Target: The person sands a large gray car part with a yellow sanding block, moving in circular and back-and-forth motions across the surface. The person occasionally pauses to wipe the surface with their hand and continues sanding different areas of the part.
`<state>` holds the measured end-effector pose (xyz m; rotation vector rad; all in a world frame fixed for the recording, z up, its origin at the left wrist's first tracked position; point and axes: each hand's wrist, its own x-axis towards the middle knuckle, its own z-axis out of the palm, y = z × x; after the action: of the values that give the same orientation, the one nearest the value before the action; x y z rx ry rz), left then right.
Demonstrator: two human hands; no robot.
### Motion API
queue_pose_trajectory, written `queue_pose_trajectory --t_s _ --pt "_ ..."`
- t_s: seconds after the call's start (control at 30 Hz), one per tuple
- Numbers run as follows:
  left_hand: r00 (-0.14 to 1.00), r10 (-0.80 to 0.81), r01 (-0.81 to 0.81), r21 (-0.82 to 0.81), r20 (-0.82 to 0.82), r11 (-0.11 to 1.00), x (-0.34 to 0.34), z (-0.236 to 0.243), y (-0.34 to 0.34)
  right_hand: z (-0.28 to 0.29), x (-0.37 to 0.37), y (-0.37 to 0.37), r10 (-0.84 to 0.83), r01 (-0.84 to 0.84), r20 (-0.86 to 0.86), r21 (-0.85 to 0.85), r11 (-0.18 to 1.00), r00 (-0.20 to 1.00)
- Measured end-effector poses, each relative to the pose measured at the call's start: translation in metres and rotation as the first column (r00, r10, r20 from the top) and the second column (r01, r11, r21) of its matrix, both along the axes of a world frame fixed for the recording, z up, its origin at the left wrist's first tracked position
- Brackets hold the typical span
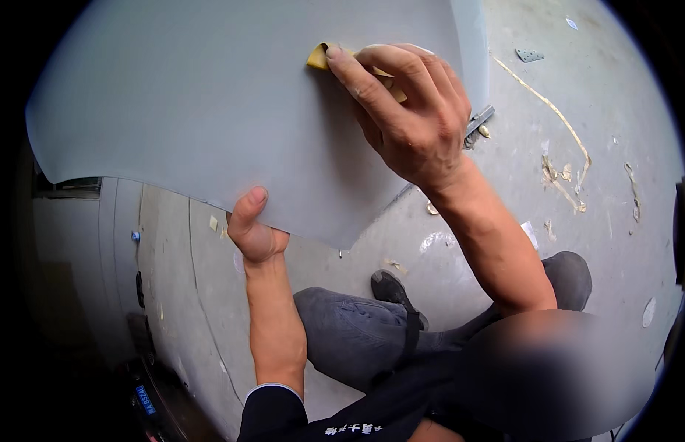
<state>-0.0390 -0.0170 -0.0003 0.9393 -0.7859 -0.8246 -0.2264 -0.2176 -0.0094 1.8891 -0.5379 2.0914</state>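
Observation:
A large smooth grey panel point(188, 103), like a car body panel, spreads across the upper part of the view. My left hand point(258, 230) grips its near edge, with the thumb on top and the fingers hidden beneath. My right hand point(416, 107) is over the panel's right part, fingers bent and closed on a folded piece of yellow sandpaper point(317, 57). The sandpaper rests against the grey surface or just above it; its shadow falls beside it. More yellow shows between my fingers.
A metal bar end point(479, 124) juts from under the panel's right edge. Masking tape strips point(556, 110) and paper scraps litter the concrete floor, with a perforated grey abrasive piece point(530, 55) farther off. My shoe point(392, 289) is below. A dark vehicle point(162, 405) stands at lower left.

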Motion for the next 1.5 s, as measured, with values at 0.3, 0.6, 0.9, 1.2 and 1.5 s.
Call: queue_pose_trajectory --t_s 0.3,0.6,0.9,1.2,1.5 --pt "0.996 -0.077 0.077 -0.004 0.042 0.997 0.004 0.001 0.001 -0.058 -0.013 0.042 0.063 -0.044 -0.067 0.253 0.966 0.996" --pt "1.0 -0.012 0.012 -0.006 0.019 1.0 0.006 -0.004 0.003 -0.049 -0.006 0.051 0.177 -0.15 -0.054 0.329 0.932 0.983" --pt "0.998 -0.044 0.045 -0.02 0.034 0.999 0.01 -0.006 0.004 -0.058 -0.007 0.042 0.12 -0.096 -0.072 0.271 0.958 0.99" --pt "0.993 -0.112 0.114 -0.067 0.031 0.991 0.014 -0.008 0.003 -0.07 -0.008 0.031 0.025 0.003 -0.127 0.215 0.977 0.992" --pt "0.997 -0.077 0.077 -0.024 0.002 0.997 0.012 -0.01 0.005 -0.071 -0.015 0.027 0.096 -0.07 -0.129 0.192 0.979 0.987"
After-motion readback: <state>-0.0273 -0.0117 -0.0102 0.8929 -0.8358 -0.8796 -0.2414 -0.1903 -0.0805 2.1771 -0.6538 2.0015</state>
